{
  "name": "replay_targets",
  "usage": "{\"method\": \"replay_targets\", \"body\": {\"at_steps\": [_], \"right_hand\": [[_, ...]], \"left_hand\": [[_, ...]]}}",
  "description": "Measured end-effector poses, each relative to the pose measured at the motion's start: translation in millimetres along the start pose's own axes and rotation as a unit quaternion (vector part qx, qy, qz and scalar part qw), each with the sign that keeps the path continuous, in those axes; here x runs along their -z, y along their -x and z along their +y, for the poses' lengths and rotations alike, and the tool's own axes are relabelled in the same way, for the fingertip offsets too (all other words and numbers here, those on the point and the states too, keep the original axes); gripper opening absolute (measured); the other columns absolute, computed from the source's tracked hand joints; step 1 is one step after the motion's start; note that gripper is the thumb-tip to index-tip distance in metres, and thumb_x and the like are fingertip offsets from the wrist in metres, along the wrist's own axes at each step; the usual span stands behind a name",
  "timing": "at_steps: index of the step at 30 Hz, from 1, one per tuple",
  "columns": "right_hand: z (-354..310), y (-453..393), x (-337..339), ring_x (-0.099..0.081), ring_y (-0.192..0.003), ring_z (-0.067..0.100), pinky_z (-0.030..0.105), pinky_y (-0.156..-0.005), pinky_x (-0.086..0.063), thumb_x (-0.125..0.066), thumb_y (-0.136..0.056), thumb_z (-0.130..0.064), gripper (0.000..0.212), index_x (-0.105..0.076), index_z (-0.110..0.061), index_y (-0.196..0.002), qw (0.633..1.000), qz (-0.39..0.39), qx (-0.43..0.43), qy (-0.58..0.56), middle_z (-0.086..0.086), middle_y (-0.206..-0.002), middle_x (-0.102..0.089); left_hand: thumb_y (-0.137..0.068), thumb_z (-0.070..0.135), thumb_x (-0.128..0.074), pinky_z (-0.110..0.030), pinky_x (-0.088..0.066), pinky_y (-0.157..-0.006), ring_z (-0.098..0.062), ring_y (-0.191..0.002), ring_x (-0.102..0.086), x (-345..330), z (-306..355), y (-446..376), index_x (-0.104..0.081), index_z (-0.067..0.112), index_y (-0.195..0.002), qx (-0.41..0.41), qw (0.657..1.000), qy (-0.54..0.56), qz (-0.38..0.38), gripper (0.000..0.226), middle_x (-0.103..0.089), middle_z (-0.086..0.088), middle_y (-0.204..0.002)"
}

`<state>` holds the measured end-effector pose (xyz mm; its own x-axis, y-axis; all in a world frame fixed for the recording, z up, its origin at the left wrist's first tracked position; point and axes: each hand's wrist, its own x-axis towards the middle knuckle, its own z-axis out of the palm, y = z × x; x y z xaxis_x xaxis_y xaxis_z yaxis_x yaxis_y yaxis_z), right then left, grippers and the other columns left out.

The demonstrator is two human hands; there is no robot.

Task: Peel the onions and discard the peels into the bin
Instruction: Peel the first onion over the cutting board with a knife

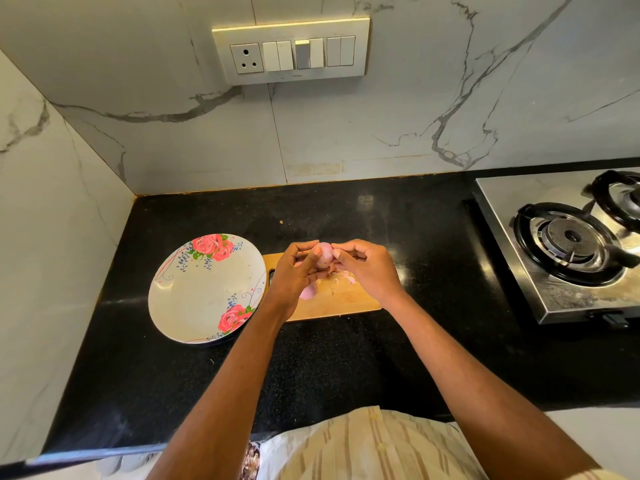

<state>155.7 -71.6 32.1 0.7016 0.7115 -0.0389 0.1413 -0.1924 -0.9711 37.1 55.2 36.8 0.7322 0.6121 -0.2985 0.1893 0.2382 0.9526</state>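
A small pink onion (325,255) is held above a wooden cutting board (341,299). My left hand (294,275) grips the onion from the left, fingers curled round it. My right hand (363,268) pinches at its right side with thumb and fingertips. On the board under my hands lie another pale pink onion (308,292) and some bits of peel (346,279). No bin is in view.
A floral plate (194,292) sits left of the board on the black counter (346,358). A steel gas stove (571,244) stands at the right. Marble walls close off the back and left; a switch panel (291,51) is on the back wall.
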Motion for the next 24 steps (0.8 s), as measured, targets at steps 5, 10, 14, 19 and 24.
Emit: {"method": "replay_targets", "body": {"at_steps": [5,10,14,19,24], "right_hand": [[1.1,1.3,-1.3,-0.075,-0.092,0.013,0.043,-0.088,-0.062,-0.071,-0.095,-0.017,0.018,-0.077,-0.012,-0.112,1.0,0.004,0.002,0.001,0.0,-0.1,-0.078],[0.6,2.8,-1.2,-0.075,-0.092,0.012,0.041,-0.088,-0.062,-0.07,-0.096,-0.015,0.016,-0.077,-0.014,-0.11,1.0,0.009,0.007,0.006,-0.003,-0.098,-0.078],[-1.6,2.3,-1.9,-0.074,-0.091,0.01,0.04,-0.088,-0.061,-0.069,-0.096,-0.011,0.015,-0.077,-0.016,-0.108,1.0,0.014,0.006,0.008,-0.005,-0.096,-0.077],[-2.5,0.1,-1.6,-0.073,-0.094,0.01,0.04,-0.089,-0.061,-0.069,-0.095,-0.01,0.016,-0.075,-0.019,-0.107,1.0,0.025,0.003,0.011,-0.008,-0.097,-0.076],[-0.3,-1.8,-1.5,-0.071,-0.093,0.008,0.037,-0.088,-0.06,-0.069,-0.094,-0.012,0.015,-0.076,-0.022,-0.103,0.998,0.04,0.002,0.04,-0.011,-0.096,-0.075]], "left_hand": [[-0.1,0.028,-0.059,-0.024,-0.059,-0.082,-0.016,-0.104,-0.073,1.0,-0.7,1.3,-0.06,0.024,-0.121,0.006,1.0,0.007,-0.009,0.021,-0.069,0.001,-0.121],[-0.101,0.027,-0.058,-0.024,-0.059,-0.082,-0.013,-0.102,-0.074,2.8,-1.3,1.8,-0.06,0.024,-0.122,0.011,1.0,0.012,-0.013,0.021,-0.07,0.006,-0.116],[-0.1,0.028,-0.059,-0.028,-0.06,-0.086,-0.013,-0.103,-0.073,3.0,-1.0,2.1,-0.06,0.024,-0.123,0.01,1.0,0.015,-0.012,0.023,-0.07,0.006,-0.116],[-0.101,0.028,-0.058,-0.023,-0.059,-0.08,-0.011,-0.097,-0.075,0.8,1.5,1.5,-0.059,0.022,-0.126,0.018,0.999,0.029,-0.012,0.027,-0.069,0.006,-0.115],[-0.103,0.029,-0.054,-0.024,-0.059,-0.08,-0.014,-0.098,-0.075,-0.8,0.7,1.0,-0.058,0.018,-0.131,0.039,0.997,0.061,-0.007,0.03,-0.07,0.002,-0.116]]}}
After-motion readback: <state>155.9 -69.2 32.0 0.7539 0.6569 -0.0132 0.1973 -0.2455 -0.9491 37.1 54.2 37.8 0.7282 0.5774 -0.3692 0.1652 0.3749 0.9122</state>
